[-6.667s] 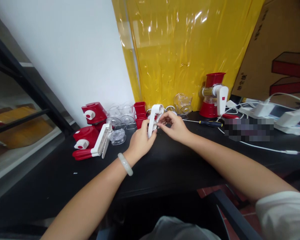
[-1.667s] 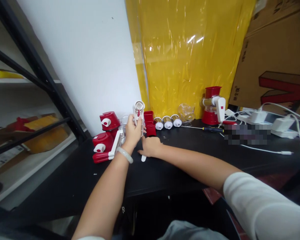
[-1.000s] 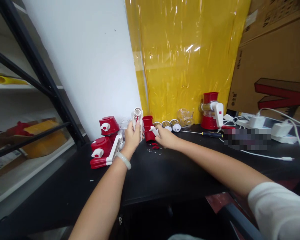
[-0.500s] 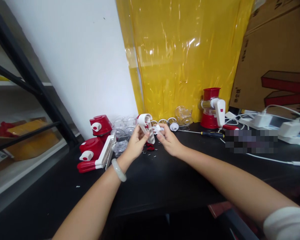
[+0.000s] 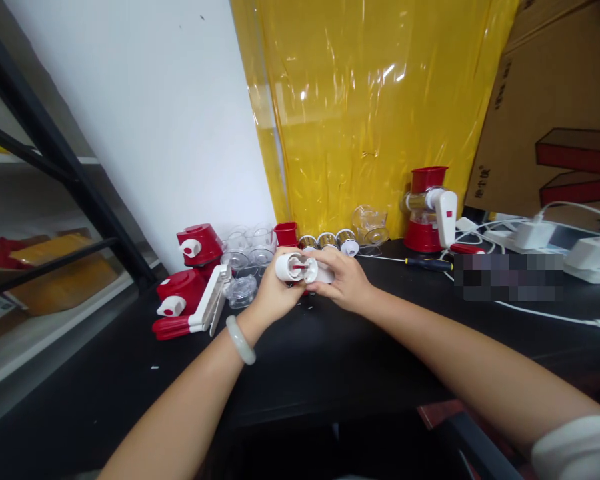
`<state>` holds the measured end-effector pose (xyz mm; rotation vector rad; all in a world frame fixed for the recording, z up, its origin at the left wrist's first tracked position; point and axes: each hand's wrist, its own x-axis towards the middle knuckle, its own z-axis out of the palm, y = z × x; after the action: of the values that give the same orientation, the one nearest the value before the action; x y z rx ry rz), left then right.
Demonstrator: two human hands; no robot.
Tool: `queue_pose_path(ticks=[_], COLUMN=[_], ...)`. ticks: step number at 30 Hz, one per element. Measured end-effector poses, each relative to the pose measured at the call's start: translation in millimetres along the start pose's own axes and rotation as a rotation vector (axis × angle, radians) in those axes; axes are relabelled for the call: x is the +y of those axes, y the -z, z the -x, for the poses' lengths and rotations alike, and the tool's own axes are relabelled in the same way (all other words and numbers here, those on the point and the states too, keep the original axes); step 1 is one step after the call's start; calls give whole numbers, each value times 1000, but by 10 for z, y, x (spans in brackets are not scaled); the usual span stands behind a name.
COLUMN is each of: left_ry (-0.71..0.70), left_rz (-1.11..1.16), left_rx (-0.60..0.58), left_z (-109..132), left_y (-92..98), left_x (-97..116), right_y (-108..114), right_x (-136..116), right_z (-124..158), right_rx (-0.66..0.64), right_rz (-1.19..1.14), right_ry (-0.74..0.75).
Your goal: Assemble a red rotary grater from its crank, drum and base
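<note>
Above the black table, my left hand (image 5: 274, 290) is closed around a white plastic crank arm (image 5: 286, 268), whose round hollow end faces me. Inside that hollow shows a bit of red. My right hand (image 5: 347, 279) pinches white plastic (image 5: 323, 272) right beside the hub; whether this is the small white piece or the arm's own shaft, I cannot tell. Both hands are touching or almost touching. Behind them lie metal grater drums (image 5: 327, 241) and a red hopper (image 5: 286, 233). A few small bits lie on the table below, mostly hidden by the hands.
At left are red grater bases (image 5: 183, 293) with a white, red-gripped crank (image 5: 207, 303) and clear plastic parts (image 5: 241, 291). A screwdriver (image 5: 427, 265), an assembled red rotary grater (image 5: 425, 213), white cables and chargers (image 5: 535, 233) stand at right, before a cardboard box (image 5: 555, 87).
My hands have come together, bringing the crank arm and the white piece side by side. The arm has turned so its round end faces me. The red hopper behind now shows.
</note>
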<state>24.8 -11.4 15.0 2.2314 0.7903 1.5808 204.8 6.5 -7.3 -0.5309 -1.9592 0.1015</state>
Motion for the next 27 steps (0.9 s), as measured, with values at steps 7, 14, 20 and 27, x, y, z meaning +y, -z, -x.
queue_pose_path(ticks=[7,14,20,27], left_ry=[-131,-189,-197,-204], left_rz=[-170,-220,-187,-184], left_rx=[-26,61,46,1], left_z=[64,62,56,61], left_y=[4,-12,-41,-46], left_x=[-15,2,31,34], right_y=[-33,-8,-15,-24], right_x=[-12,-6,18,7], right_z=[3,-16,-14,16], right_rx=[76,117,183,136], right_rz=[0,-5,-73,-62], right_ry=[145,149,85,37])
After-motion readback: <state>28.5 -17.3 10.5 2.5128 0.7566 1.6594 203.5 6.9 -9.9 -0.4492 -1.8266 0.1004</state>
